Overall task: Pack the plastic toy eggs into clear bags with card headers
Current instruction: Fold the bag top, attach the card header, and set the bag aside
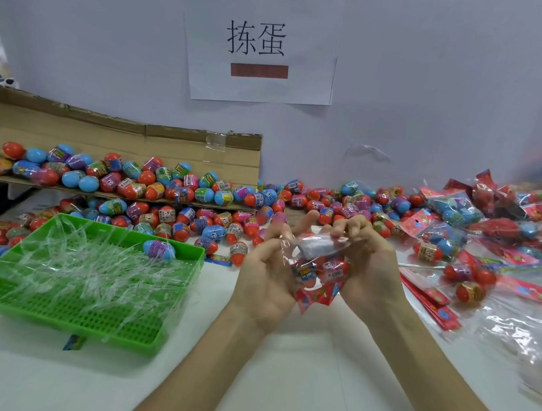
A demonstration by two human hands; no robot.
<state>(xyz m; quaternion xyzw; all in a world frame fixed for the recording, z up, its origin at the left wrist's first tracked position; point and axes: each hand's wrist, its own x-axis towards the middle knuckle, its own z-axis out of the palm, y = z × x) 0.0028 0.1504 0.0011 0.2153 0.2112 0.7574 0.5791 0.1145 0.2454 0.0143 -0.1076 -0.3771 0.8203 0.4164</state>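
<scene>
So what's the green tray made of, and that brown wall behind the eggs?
The green tray looks like shiny moulded plastic: even colour, a grid of small holes. The brown box flap looks like matt cardboard: creases, ragged edge, clear tape stuck on.

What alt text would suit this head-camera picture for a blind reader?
A left hand and right hand hold a clear bag of toy eggs with a red card header over a white table. Loose eggs lie heaped behind, a green tray of clear strips at left, packed bags at right.
</scene>
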